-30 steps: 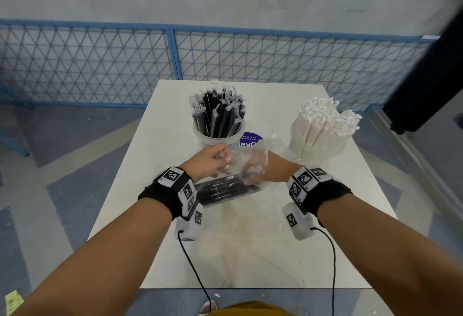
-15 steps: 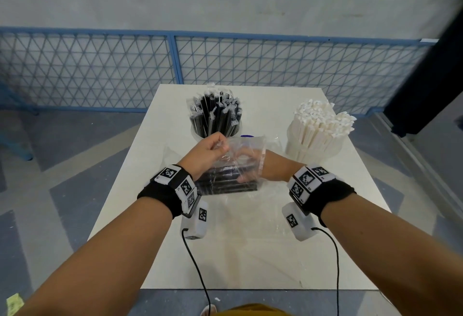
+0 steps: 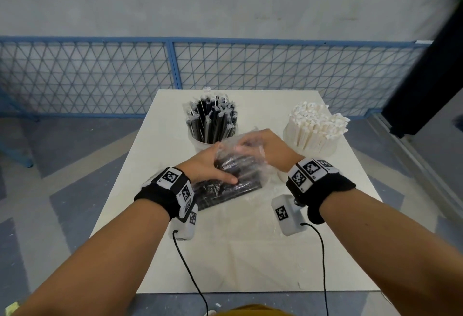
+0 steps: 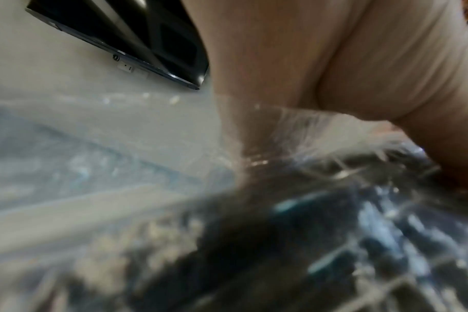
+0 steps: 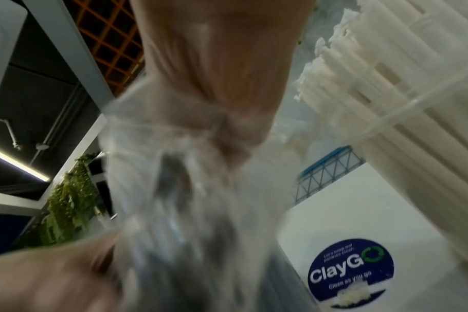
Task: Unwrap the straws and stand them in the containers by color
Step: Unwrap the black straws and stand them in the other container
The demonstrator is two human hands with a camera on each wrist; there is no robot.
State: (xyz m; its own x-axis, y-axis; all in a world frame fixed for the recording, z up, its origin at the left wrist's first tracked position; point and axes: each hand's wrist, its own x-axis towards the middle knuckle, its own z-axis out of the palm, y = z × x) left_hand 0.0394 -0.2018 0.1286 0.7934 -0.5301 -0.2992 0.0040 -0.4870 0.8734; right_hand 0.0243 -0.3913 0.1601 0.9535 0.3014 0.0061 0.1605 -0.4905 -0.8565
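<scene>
1. A white table (image 3: 250, 253) stands before a blue mesh fence (image 3: 100, 77) and a grey wall.
2. A clear plastic bag (image 3: 250, 162) holding a pack of black straws (image 3: 225, 190) lies at the middle of the table, slightly skewed, its near end toward the left wrist.
3. The left hand (image 3: 208, 167) rests on top of the bag, thumb laid flat along the black straws and fingers curled over the crumpled upper plastic; it grips the bag.
4. The right hand (image 3: 265, 150) is pushed inside the bag's open far end, the plastic covering the fingers. In the right wrist view the plastic bunches around the hand (image 5: 222, 84). Whether those fingers hold any straw cannot be told; the picture is blurred there.
5. A white cup (image 3: 200, 144) just behind the left hand holds upright black straws in clear wrappers (image 3: 213, 120).
6. A clear tub (image 3: 310, 145) at the far right, just beside the right hand, is packed with upright white paper-wrapped straws (image 3: 315, 125).
7. A round blue sticker (image 5: 350, 270) reading "ClayGo" lies on the table near the tub.
8. Both wrists carry black bands with printed square markers and a small white camera unit with a black cable.
</scene>
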